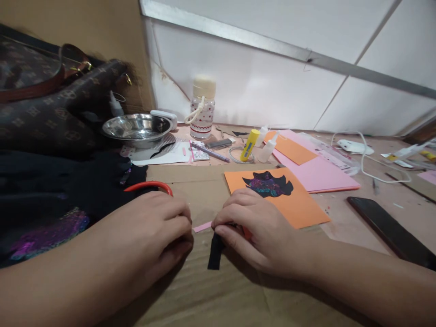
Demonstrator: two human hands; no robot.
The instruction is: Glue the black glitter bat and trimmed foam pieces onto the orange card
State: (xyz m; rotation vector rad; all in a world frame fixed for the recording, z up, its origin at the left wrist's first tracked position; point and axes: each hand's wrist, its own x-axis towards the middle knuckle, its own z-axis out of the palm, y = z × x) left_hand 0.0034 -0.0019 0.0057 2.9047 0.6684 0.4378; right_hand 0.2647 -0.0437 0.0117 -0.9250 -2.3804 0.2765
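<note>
My right hand pinches a short black strip, probably fabric, between thumb and fingers, and its lower end hangs towards me. A narrow pink paper strip pokes out at those fingertips, lying over the cardboard. Across a small gap, my left hand is closed with fingers curled; whatever it may hold is hidden. Just behind it shows a red looped handle, the rest of that tool covered. Beyond my right hand, an orange sheet bears a black cut-out with purple and teal glitter.
Black glittery fabric and a brown patterned bag fill the left. Behind stand a metal bowl, a bottle, a yellow glue stick and small squeeze bottles. Pink sheets and a phone lie right.
</note>
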